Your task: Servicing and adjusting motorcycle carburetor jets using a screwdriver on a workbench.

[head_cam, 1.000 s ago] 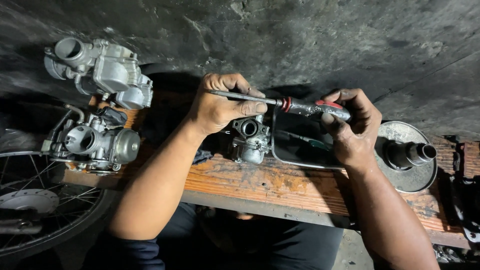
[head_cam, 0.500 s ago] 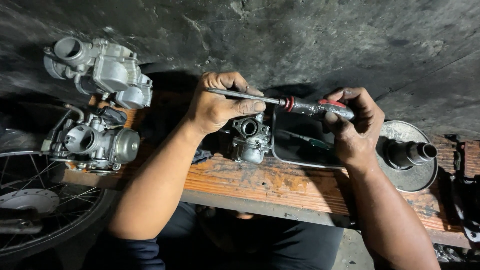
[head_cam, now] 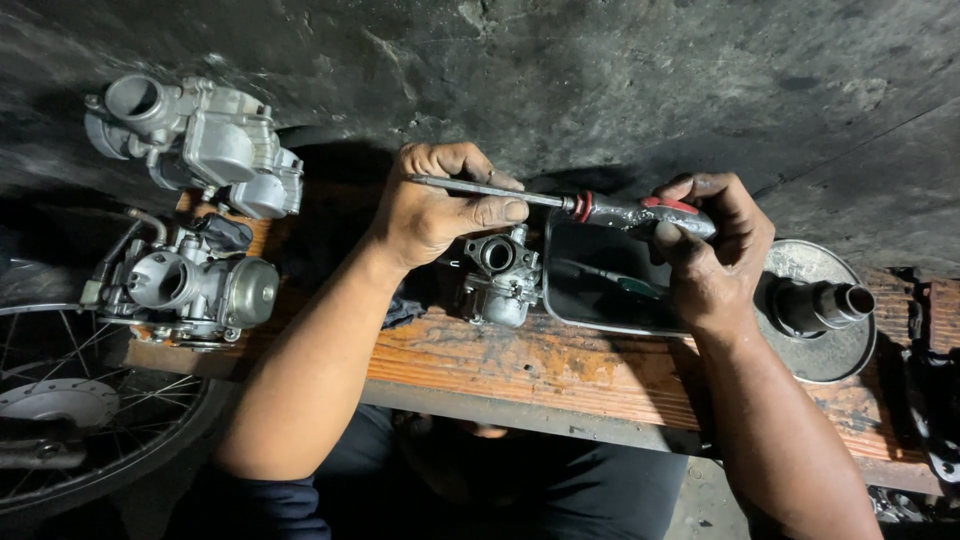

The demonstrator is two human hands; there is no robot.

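Note:
My left hand (head_cam: 440, 210) pinches the metal shaft of a screwdriver (head_cam: 580, 205) that lies level across the middle of the view. My right hand (head_cam: 715, 255) grips its grey and red handle. Just below the shaft a small grey carburetor (head_cam: 500, 275) stands on an orange, worn wooden bench (head_cam: 560, 365); neither hand touches it. A dark rectangular metal tray (head_cam: 600, 285) with a green-handled tool inside lies under the handle.
Two larger carburetors (head_cam: 195, 150) (head_cam: 190, 290) stand at the bench's left end. A round pulley with a hub (head_cam: 820, 305) lies right of the tray. A spoked wheel (head_cam: 70, 410) shows at lower left. The dark concrete floor lies beyond the bench.
The screwdriver and both hands have shifted very slightly; the grips are the same.

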